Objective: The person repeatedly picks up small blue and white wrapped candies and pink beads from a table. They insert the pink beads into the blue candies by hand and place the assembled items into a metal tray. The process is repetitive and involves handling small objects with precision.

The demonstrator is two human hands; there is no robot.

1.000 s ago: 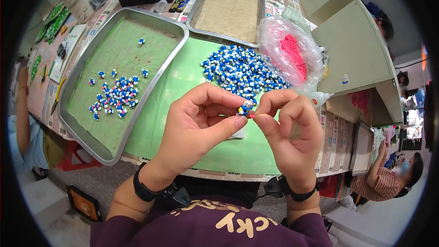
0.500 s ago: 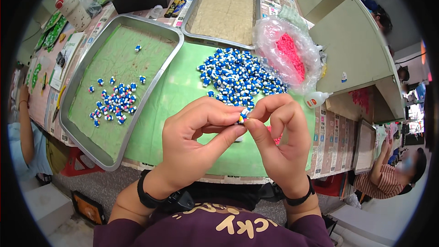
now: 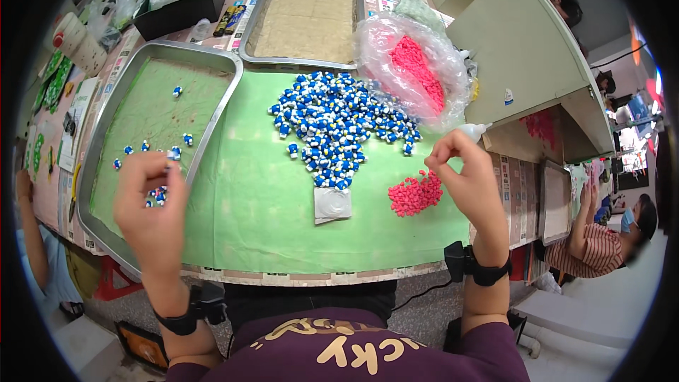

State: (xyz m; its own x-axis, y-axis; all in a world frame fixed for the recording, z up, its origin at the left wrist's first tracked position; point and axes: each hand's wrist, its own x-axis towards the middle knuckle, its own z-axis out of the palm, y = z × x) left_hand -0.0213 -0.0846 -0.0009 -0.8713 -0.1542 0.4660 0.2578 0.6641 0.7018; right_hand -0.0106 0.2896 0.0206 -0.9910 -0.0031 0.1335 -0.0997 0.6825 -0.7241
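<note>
Hovering my left hand (image 3: 152, 201), fingers pinched together, low over the metal tray (image 3: 106, 134) to set pieces gently; right hand (image 3: 463, 180) pinched shut above the pink pieces (image 3: 415, 194).

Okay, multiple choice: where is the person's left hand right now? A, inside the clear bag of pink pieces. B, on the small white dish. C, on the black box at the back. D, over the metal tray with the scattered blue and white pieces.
D: the left hand hangs over the near end of the metal tray, right by the blue and white pieces lying in it.
</note>
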